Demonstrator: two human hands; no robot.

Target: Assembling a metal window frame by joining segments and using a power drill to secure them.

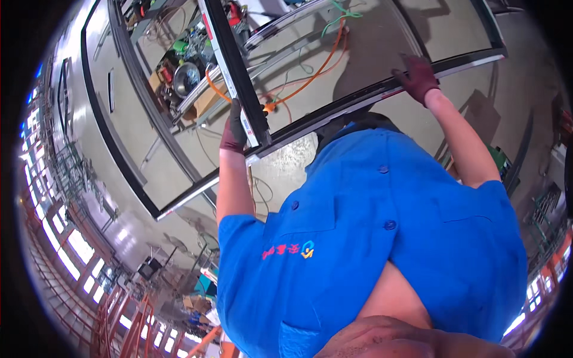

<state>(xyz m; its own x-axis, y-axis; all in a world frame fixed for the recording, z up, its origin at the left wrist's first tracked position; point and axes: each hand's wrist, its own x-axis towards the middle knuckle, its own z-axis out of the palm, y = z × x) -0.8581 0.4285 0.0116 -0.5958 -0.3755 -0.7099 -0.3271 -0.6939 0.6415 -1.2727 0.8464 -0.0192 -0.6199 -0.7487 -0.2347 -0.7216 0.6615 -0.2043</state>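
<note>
A large dark metal frame (352, 101) with a pale outer edge stretches across in front of my body. My left hand (234, 132), in a dark red and grey glove, wraps around the near end of a black and white crossbar (236, 74), which meets the frame's near rail. Fingertips show on the bar's far side. Over the same rail, farther right, my right hand (421, 80) rests in a matching glove, its thumb and fingers spread. Beside it, another crossbar (412, 30) joins the rail.
Below the frame are a metal bowl (187, 79), assorted tools and parts, and a support with metal rails. An orange hose (316, 74) and a green cord (339, 21) run across there. Metal racks (74, 170) stand at the far left.
</note>
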